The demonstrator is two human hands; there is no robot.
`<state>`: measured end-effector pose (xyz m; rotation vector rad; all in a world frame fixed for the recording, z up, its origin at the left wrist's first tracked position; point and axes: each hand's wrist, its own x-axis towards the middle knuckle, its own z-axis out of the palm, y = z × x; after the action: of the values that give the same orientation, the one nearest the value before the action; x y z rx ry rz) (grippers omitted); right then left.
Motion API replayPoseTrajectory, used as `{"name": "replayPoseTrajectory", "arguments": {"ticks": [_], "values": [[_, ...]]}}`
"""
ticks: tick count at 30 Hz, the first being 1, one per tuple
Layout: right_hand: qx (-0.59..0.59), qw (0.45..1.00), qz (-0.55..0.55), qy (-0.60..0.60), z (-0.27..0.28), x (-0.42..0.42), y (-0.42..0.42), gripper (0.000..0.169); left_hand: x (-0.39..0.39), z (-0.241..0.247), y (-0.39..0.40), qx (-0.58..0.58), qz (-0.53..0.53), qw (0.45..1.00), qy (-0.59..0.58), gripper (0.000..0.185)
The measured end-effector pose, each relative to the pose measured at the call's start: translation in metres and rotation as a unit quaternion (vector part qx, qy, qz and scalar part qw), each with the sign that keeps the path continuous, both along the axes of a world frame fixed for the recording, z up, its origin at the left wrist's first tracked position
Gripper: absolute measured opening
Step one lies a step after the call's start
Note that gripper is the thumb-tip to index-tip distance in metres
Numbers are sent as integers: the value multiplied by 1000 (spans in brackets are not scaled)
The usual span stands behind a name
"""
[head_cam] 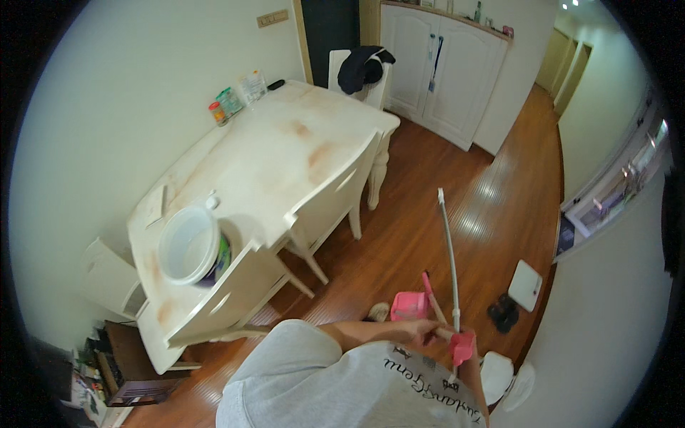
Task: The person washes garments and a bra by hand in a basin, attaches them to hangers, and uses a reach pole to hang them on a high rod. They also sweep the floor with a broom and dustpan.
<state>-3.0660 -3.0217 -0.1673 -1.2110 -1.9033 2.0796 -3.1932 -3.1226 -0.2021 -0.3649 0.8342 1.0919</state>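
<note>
My left hand [424, 331] reaches across from the left, in front of my grey shirt, with its fingers closed around a pale stick handle [439, 313]. Pink plastic caps the far end of this stick. A pink dustpan [409, 306] is beside it, low near the floor. A long thin grey pole [450, 257] with a white tip runs upward past the stick. My right hand [467, 336] is close to the pole and mostly covered by a pink plastic piece [462, 348], so its grip is unclear.
At left stands a marble-look dining table [257, 160] with white chairs [332, 192] pushed up to it, bearing a white tub [190, 246] and jars [218, 113]. On the wooden floor at right are a white flat scale [525, 285] and a black object [503, 313]. White cabinet [441, 69] behind.
</note>
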Motion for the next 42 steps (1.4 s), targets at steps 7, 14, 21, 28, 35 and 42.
{"name": "replayPoseTrajectory", "arguments": {"ticks": [7, 14, 21, 28, 35, 42], "values": [[10, 998, -52, -38, 69, -108, 90, 19, -104, -2, 125, 118, -58, 990, 40, 23], [2, 994, -90, -65, 68, -178, 218, 21, -165, -44, 276, 47, -73, 985, 150, 25], [23, 998, -57, -17, 32, -224, 397, 21, -221, -14, 421, 56, -84, 975, 197, 28], [-44, 997, -64, 0, 53, -256, 526, 25, -256, -47, 554, 63, -165, 966, 191, 28], [3, 994, -99, 35, -21, -286, 658, 24, -297, -24, 675, 57, -66, 949, 303, 31], [-24, 988, -144, 53, 22, -357, 773, 25, -371, -72, 822, 222, -212, 906, 291, 36]]}}
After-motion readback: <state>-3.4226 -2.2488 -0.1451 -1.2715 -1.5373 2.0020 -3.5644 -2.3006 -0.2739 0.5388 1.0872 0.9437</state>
